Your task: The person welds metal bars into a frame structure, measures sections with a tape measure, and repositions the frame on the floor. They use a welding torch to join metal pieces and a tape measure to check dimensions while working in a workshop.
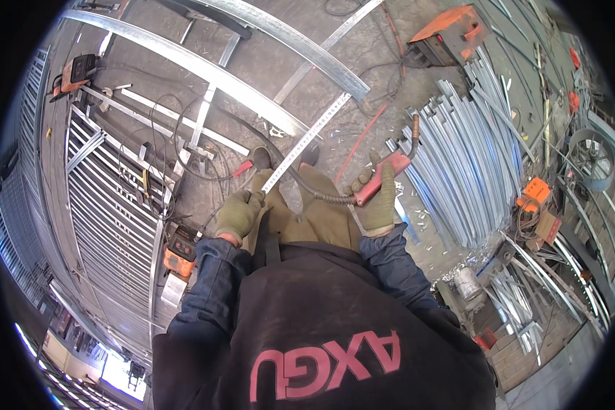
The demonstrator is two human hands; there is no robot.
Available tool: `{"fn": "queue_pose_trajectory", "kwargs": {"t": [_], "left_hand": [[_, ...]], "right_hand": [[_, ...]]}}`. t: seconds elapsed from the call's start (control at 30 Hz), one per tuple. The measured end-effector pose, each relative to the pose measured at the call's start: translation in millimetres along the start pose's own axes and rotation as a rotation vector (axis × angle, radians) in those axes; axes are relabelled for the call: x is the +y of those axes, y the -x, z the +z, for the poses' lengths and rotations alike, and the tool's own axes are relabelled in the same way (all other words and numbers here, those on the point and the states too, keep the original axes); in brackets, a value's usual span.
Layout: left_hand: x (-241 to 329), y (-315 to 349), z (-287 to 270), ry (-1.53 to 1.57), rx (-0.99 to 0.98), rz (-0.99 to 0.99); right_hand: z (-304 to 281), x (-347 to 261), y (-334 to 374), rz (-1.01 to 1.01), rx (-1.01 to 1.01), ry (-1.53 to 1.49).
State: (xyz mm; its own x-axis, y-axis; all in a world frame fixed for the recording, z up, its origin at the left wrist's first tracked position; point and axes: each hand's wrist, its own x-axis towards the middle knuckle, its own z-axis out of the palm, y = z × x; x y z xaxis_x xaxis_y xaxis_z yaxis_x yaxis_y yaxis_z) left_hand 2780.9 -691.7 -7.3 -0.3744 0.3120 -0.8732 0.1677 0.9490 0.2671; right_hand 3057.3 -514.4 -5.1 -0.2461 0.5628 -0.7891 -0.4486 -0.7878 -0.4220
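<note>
One end of a tape [306, 142] sits in the left hand [239, 214], fingers pinched on it; the other reaches past the near beam [205, 72] to the end of the far beam [294, 45]. The fingers of the right hand [383, 205] curl around a torch [393, 169]. The tape should be light, springy and apt to kink, best held flat near its end; the torch looks stiff, its cable [335, 199] likely dragging.
</note>
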Motion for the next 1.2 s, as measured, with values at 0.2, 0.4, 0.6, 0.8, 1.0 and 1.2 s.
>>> {"fn": "queue_pose_trajectory", "kwargs": {"t": [0.2, 0.4, 0.6, 0.8, 1.0, 1.2], "left_hand": [[5.3, 6.0, 2.1, -0.007, -0.01, 0.017], [-0.3, 14.1, -11.6, -0.024, 0.09, 0.106], [-131.3, -15.6, -49.9, 0.583, 0.285, -0.023], [-305.3, -52.0, -39.4, -0.166, 0.406, -0.136], [-407.8, -68.8, -22.3, 1.44, 0.36, -0.613], [-420.1, -146.3, -195.8, 1.527, 0.349, -0.375]], "right_hand": [[6.6, -1.4, 0.0, -0.013, 0.043, 0.025], [10.2, -7.7, 3.5, -0.042, -0.081, 0.089], [103.6, -5.0, 23.6, -0.044, -0.147, 0.241], [248.2, -0.6, 17.5, -0.285, -0.372, 0.335], [368.7, 28.4, -3.6, -0.392, -0.483, 0.383], [523.9, 86.7, -23.7, -0.405, -0.434, 0.425]]}}
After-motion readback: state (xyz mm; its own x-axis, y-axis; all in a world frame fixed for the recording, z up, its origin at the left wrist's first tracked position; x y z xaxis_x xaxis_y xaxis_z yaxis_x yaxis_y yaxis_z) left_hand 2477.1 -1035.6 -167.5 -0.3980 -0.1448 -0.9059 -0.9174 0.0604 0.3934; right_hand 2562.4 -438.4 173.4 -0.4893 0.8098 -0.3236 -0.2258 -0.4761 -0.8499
